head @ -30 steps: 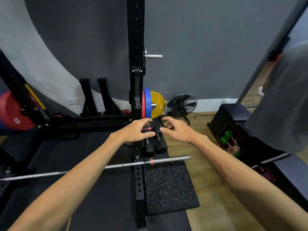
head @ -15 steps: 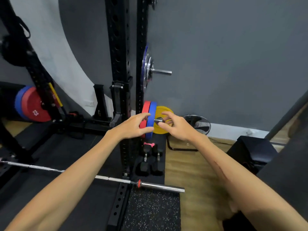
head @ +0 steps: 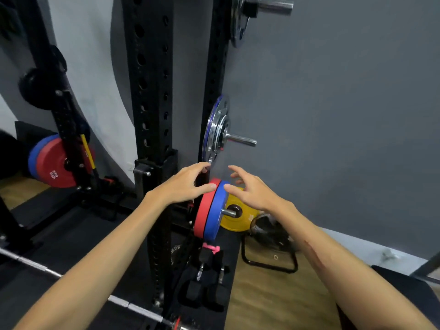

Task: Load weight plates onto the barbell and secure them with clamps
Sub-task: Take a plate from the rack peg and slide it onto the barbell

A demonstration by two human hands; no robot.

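Nearest, at the bottom edge, a silver barbell [head: 133, 306] lies low across black floor matting, running from the left edge toward the bottom centre, with a red band near its sleeve. Two bare forearms reach forward above it. Just past the bar, a cluster of black dumbbells [head: 206, 285] sits on the mat at the foot of a black perforated rack upright [head: 149, 96].

Farther on, the left hand [head: 182, 185] is open, fingers spread, its thumb tip touching the top edge of a red plate [head: 202, 210]. The right hand [head: 248, 190] is also open and grips nothing; its thumb tip rests at the top edge of a blue plate [head: 214, 214]. These two plates stand side by side on a horizontal storage peg, with a yellow plate [head: 238, 217] behind them.

Above the hands, small chrome plates [head: 215, 132] hang on a higher peg. To the far left, another red plate [head: 58, 165] sits on the rack. A grey wall [head: 345, 103] closes the background.
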